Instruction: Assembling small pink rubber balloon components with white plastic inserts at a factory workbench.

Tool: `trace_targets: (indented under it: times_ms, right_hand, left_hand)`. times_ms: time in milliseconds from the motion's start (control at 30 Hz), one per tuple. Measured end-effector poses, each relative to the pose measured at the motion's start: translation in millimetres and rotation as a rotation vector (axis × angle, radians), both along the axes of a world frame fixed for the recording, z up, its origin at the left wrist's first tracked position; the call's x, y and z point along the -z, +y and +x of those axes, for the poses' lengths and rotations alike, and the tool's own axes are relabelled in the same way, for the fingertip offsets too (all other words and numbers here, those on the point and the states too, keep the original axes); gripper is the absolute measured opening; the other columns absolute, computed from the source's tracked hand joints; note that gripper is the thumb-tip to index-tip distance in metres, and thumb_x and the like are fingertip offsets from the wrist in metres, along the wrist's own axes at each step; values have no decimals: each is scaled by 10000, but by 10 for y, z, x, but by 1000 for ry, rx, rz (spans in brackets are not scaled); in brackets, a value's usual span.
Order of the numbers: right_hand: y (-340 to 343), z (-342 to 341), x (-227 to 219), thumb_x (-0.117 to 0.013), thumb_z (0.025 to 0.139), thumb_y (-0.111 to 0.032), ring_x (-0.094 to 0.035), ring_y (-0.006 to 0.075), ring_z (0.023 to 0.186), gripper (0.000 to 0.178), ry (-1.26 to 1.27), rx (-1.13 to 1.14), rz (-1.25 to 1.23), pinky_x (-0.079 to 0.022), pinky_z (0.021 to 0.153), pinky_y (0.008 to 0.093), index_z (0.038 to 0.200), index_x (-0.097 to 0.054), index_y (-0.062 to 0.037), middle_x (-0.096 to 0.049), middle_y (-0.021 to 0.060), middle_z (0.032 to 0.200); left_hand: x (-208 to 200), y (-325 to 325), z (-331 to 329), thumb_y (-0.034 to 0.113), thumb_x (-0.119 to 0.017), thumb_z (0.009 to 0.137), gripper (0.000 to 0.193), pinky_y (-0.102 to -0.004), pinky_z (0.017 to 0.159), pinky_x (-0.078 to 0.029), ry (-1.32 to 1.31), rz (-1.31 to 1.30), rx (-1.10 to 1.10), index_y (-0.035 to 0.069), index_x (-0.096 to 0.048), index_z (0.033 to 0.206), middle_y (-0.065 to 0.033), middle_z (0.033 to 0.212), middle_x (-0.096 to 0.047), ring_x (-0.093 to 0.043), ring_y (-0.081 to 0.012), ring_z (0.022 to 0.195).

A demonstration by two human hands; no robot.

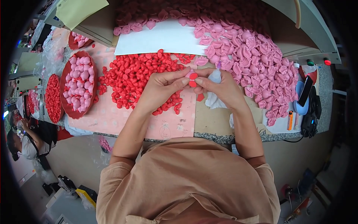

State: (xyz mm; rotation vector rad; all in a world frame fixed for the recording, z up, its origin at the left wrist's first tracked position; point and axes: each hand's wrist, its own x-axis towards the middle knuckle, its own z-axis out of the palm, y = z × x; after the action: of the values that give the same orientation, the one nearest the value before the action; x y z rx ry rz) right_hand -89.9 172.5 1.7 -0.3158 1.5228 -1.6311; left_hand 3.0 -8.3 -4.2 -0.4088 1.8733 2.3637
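The left hand (158, 87) and right hand (223, 86) pinch the small pink-and-red piece (193, 75), which looks light, smooth and probably slightly pliant, best gripped by its edges

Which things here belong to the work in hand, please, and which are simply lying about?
Apparently in the job:
- held piece
- bottle
- red pieces
- pink pieces

Seemingly just lying about:
- phone
- yellow paper
- orange item

From the head, 1 fisheye view looks down (straight edges bowing toward its rim) on the nearby bench (325, 84).
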Motion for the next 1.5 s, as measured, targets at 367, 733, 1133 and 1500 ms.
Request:
trace_targets:
  times_ms: [367,733,1133,1500]
  right_hand:
    - [-12,23,-21,-615,870,-122,-614,130,754,311,6,6,-12,-532,630,270,1116,-564,61,-641,95,903]
    - [-5,19,-4,-615,874,-136,-628,135,794,317,3,6,26,-523,714,255,1126,-564,49,-647,94,936]
    - [-4,17,0,-620,871,-145,-629,137,795,308,26,8,26,-522,708,259,1111,-575,44,-650,90,923]
    - [-1,21,-5,-626,868,-156,-633,139,792,319,9,13,16,-528,710,263,1110,-572,44,-649,93,924]
  left_hand:
    - [-20,-20,-1,96,-610,876,312,-194,756,-480,2,-36,23,56,-589,1185,-27,958,-664,-592,-51,861]
    - [-31,-28,1,95,-609,875,312,-193,764,-477,-4,-53,34,57,-590,1184,-26,984,-660,-589,-51,874]
    - [-14,-25,-5,105,-611,877,311,-194,764,-476,-16,-22,30,57,-591,1183,-21,1003,-652,-581,-49,884]
    - [-32,-22,-3,99,-607,879,310,-189,755,-472,-5,-21,36,59,-590,1186,-10,994,-650,-575,-41,870]
